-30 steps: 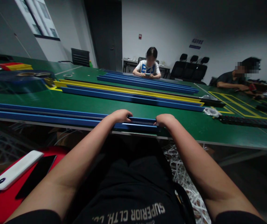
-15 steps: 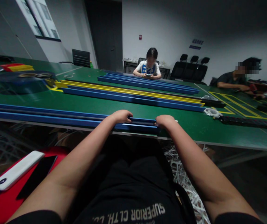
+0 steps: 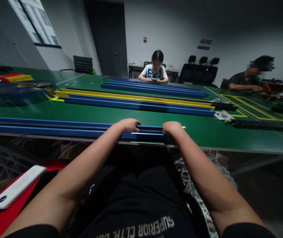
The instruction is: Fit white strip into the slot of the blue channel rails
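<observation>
A long blue rail [image 3: 57, 133] lies along the near edge of the green table [image 3: 205, 132] and runs off to the left. My left hand [image 3: 128, 125] is curled over the top of it near its right end. My right hand [image 3: 172, 128] is closed on that right end, where a thin white strip [image 3: 183, 127] pokes out past the fingers. The fingertips of both hands are hidden behind the rail.
More blue and yellow rails [image 3: 136, 99] lie across the table's middle. A person [image 3: 153, 71] sits at the far side, another person [image 3: 250, 81] at the right. A red case [image 3: 0, 215] with a white device [image 3: 17, 186] lies at my left; white strips [image 3: 195, 191] litter the floor.
My hands have stayed on the rail. A white strip now sticks out to the right of my right hand. The view has shifted slightly.
</observation>
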Motion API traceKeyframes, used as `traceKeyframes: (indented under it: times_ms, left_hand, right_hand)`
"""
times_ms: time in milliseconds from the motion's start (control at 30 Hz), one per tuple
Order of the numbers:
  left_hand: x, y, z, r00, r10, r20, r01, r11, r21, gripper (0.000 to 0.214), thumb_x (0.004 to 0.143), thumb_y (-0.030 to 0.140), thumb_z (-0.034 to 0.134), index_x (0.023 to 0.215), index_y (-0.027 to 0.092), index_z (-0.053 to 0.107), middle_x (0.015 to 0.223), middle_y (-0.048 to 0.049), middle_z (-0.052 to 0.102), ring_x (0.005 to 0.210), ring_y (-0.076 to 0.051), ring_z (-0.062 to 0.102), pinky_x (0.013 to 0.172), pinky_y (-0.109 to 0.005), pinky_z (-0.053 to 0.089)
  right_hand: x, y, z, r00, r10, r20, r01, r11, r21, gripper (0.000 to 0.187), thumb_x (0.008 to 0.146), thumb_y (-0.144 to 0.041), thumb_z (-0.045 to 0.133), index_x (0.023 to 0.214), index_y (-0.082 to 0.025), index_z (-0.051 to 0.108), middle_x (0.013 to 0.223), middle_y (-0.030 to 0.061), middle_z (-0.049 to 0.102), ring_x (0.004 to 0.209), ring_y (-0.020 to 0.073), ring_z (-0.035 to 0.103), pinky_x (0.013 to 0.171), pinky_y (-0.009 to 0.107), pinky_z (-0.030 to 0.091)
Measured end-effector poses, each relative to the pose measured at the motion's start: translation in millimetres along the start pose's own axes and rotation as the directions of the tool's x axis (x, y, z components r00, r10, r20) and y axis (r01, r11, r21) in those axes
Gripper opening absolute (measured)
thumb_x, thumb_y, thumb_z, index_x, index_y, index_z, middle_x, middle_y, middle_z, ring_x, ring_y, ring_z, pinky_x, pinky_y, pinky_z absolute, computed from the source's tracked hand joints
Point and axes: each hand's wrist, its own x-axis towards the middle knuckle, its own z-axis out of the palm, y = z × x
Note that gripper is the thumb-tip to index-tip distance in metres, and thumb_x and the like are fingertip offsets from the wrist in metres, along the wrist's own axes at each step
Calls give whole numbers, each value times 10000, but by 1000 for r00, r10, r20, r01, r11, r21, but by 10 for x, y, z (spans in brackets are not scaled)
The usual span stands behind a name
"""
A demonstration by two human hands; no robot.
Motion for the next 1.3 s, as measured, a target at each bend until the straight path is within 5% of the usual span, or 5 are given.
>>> traceKeyframes:
  times_ms: [400, 1100, 1300]
  left_hand:
    - [455, 669, 66, 991, 130, 6, -131, 991, 40, 336, 749, 422, 602, 1043, 276, 676, 972, -55, 725, 822, -213, 646, 639, -268, 422]
    - [328, 620, 87, 963, 246, -113, -238, 968, 84, 314, 829, 516, 544, 901, 234, 662, 954, -76, 717, 842, -224, 649, 626, -274, 398]
    - [179, 412, 83, 960, 265, -93, -255, 961, 104, 329, 833, 534, 535, 908, 239, 660, 952, -63, 719, 842, -215, 649, 613, -264, 385]
  right_hand:
    - [-59, -15, -9, 1000, 28, -2, -28, 999, 43, 405, 795, -351, 616, 1138, -161, 717, 1209, 186, 653, 1065, 288, 633, 887, 387, 495]
    - [-315, -109, 20, 990, 68, -123, -57, 994, 95, 393, 886, -340, 495, 1184, -166, 685, 1216, 180, 648, 1074, 296, 626, 886, 408, 490]
    - [-214, -146, 94, 972, -67, -225, 91, 991, 96, 411, 864, -442, 547, 1178, -197, 653, 1157, 159, 672, 1019, 280, 639, 824, 372, 491]
